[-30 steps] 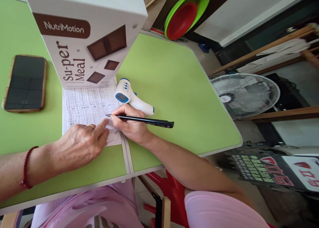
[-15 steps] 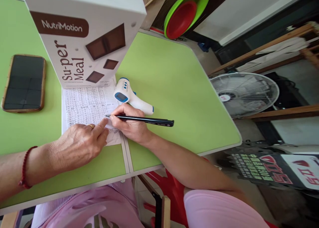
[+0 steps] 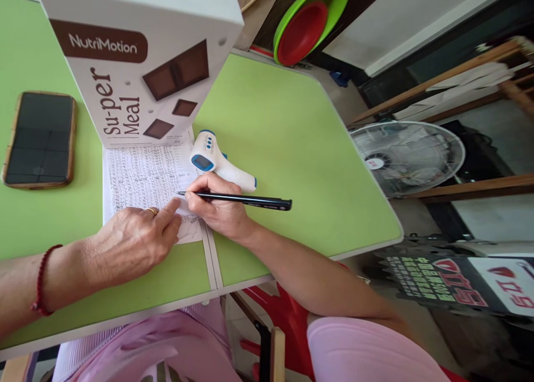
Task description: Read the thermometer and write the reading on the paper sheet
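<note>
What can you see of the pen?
The pen is slim, black and glossy, likely plastic, with faint markings near its rear end. It lies almost level, tip pointing left onto the handwritten sheet, rear end out over the green table. The right hand grips it near the tip; the left hand presses the sheet just beside the tip. A thermometer lies just behind it.

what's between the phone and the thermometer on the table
In the head view, the written sheet lies between the phone and the thermometer, with the foot of the Super Meal box standing on its far edge.
</note>
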The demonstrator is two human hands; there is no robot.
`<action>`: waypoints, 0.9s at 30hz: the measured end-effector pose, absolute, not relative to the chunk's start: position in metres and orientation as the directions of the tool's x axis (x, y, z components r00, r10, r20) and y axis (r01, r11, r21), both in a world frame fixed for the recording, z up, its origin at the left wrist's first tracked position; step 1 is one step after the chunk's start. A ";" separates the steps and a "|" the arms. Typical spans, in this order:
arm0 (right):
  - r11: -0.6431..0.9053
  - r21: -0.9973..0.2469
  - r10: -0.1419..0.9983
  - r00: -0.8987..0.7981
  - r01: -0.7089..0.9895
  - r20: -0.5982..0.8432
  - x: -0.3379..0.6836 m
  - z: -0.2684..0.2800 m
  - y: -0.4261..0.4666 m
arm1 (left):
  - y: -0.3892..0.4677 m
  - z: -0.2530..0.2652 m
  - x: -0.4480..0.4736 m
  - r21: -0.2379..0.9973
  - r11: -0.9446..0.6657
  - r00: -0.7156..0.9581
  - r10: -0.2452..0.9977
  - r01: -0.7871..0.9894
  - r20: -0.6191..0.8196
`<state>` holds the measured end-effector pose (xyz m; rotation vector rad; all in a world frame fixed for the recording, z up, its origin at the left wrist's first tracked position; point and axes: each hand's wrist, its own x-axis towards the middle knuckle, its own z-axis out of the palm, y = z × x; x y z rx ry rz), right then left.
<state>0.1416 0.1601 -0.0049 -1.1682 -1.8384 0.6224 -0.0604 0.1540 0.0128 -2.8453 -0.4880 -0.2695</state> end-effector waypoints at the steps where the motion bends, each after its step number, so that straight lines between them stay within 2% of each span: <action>1: 0.446 -0.760 0.894 -0.201 0.473 0.400 0.142 -0.005 0.160 | 0.154 0.013 -0.060 -0.202 -0.916 0.927 0.304 0.348 0.218; 18: 0.466 -0.720 0.879 -0.181 0.514 0.440 0.142 -0.006 0.160 | 0.154 0.015 -0.058 -0.187 -0.914 0.915 0.307 0.360 0.264; 23: 0.484 -0.728 0.872 -0.196 0.486 0.449 0.142 -0.007 0.161 | 0.154 0.016 -0.059 -0.206 -0.912 0.918 0.298 0.354 0.262; 27: 0.485 -0.744 0.867 -0.146 0.459 0.476 0.144 -0.009 0.163 | 0.155 0.016 -0.059 -0.203 -0.911 0.917 0.302 0.358 0.260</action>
